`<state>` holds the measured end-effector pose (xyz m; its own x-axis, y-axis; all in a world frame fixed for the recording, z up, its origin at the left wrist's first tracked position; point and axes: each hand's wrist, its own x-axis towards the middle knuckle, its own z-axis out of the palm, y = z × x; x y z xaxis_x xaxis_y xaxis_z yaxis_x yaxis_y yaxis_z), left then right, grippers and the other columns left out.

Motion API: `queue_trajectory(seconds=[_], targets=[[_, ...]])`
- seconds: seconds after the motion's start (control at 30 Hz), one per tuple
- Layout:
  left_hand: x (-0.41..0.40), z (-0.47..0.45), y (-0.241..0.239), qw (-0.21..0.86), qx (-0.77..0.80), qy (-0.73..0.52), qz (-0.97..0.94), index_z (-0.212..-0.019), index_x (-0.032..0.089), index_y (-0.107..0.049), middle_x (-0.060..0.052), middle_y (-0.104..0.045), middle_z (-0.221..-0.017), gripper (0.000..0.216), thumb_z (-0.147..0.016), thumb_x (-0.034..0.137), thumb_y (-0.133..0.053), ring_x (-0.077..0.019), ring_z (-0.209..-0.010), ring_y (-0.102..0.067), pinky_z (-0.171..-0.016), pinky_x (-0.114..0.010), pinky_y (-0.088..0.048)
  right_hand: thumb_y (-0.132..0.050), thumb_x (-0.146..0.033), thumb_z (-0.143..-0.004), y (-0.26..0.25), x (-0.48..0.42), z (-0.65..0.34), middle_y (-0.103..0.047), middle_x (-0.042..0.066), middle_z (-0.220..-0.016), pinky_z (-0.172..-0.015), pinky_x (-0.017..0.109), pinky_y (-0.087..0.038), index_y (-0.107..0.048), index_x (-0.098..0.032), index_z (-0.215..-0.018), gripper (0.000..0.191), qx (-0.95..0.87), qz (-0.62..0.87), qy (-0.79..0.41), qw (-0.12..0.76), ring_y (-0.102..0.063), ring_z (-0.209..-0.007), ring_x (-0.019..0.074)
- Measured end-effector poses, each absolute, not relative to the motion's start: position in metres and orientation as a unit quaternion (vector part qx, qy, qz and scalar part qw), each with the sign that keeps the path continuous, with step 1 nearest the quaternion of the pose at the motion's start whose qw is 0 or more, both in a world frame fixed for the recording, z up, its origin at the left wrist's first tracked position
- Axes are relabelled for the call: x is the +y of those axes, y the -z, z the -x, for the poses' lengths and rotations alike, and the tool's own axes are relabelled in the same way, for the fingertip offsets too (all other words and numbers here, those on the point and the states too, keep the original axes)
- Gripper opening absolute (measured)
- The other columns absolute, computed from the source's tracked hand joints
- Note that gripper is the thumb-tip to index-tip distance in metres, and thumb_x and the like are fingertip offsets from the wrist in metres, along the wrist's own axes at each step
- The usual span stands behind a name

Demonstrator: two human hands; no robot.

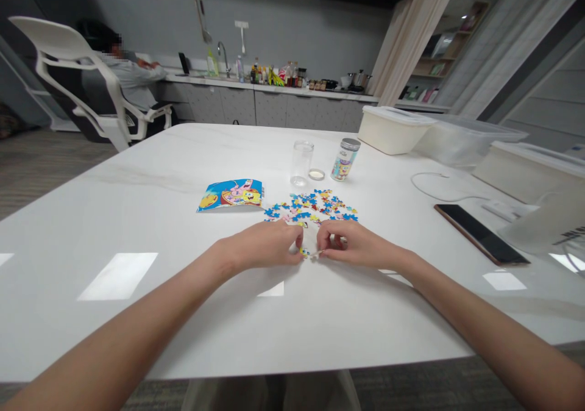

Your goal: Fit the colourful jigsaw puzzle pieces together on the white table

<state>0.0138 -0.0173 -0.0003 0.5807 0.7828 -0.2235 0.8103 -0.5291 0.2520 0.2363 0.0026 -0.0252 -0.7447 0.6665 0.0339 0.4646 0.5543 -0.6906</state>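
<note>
A heap of small blue, yellow and pink puzzle pieces [313,207] lies on the white table [137,216]. Just in front of it, my left hand [267,244] pinches a tiny yellow piece [304,252] with thumb and forefinger. My right hand [351,245] pinches another small pale piece [315,255] right beside it; the two pieces almost touch. A cartoon picture card [231,194] lies left of the heap. Behind the heap stand an open clear jar [302,163], its lid [316,174] and a labelled jar with a metal cap [345,160].
A dark phone [481,233] lies at the right, near a white cable [434,185] and white boxes [393,129]. A white chair [82,82] stands at the far left, with a person seated at a kitchen counter [274,88] behind.
</note>
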Motion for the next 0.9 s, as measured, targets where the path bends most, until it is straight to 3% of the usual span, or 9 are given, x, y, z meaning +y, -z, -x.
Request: queue_trajectory(seconds=[0.2, 0.37, 0.57, 0.67, 0.9], targets=[[-0.014, -0.004, -0.002, 0.181, 0.428, 0.036, -0.884, -0.105, 0.024, -0.063, -0.004, -0.064, -0.086, 0.031, -0.083, 0.046, -0.059, -0.0205, -0.078, -0.061, -0.067, -0.026, -0.042, -0.059, -0.022, -0.083, 0.029, 0.007, -0.234, -0.066, 0.001, -0.08, -0.062, 0.024, -0.046, -0.062, -0.018, -0.08, 0.006, -0.826, 0.367, -0.388, 0.179, -0.055, -0.064, 0.0102], [-0.013, -0.002, -0.001, 0.172, 0.426, 0.036, -0.887, -0.105, 0.023, -0.064, -0.004, -0.065, -0.083, 0.027, -0.087, 0.04, -0.054, -0.0211, -0.08, -0.062, -0.067, -0.026, -0.041, -0.065, -0.026, -0.081, 0.029, 0.004, -0.235, -0.062, 0.004, -0.091, -0.064, 0.025, -0.047, -0.066, -0.02, -0.1, 0.019, -0.879, 0.329, -0.309, 0.156, -0.056, -0.072, 0.0119], [-0.014, -0.007, 0.002, 0.171, 0.411, 0.036, -0.895, -0.105, 0.025, -0.064, -0.004, -0.066, -0.083, 0.024, -0.089, 0.035, -0.049, -0.0196, -0.076, -0.06, -0.066, -0.026, -0.04, -0.059, -0.018, -0.085, 0.027, -0.003, -0.231, -0.062, 0.002, -0.087, -0.063, 0.023, -0.046, -0.066, -0.019, -0.087, 0.008, -0.883, 0.329, -0.304, 0.143, -0.055, -0.07, 0.0107], [-0.013, -0.006, 0.004, 0.171, 0.409, 0.034, -0.896, -0.105, 0.025, -0.064, -0.004, -0.066, -0.083, 0.023, -0.09, 0.033, -0.048, -0.019, -0.076, -0.06, -0.064, -0.025, -0.039, -0.056, -0.014, -0.086, 0.027, -0.001, -0.232, -0.065, 0.0, -0.081, -0.065, 0.023, -0.045, -0.066, -0.02, -0.087, 0.012, -0.876, 0.341, -0.3, 0.163, -0.056, -0.069, 0.0111], [-0.012, -0.004, 0.005, 0.171, 0.399, 0.031, -0.9, -0.105, 0.025, -0.064, -0.003, -0.065, -0.08, 0.022, -0.09, 0.032, -0.048, -0.019, -0.078, -0.06, -0.063, -0.025, -0.038, -0.054, -0.015, -0.089, 0.031, 0.005, -0.234, -0.064, 0.004, -0.093, -0.074, 0.026, -0.046, -0.072, -0.022, -0.094, 0.02, -0.897, 0.316, -0.271, 0.146, -0.06, -0.081, 0.0135]])
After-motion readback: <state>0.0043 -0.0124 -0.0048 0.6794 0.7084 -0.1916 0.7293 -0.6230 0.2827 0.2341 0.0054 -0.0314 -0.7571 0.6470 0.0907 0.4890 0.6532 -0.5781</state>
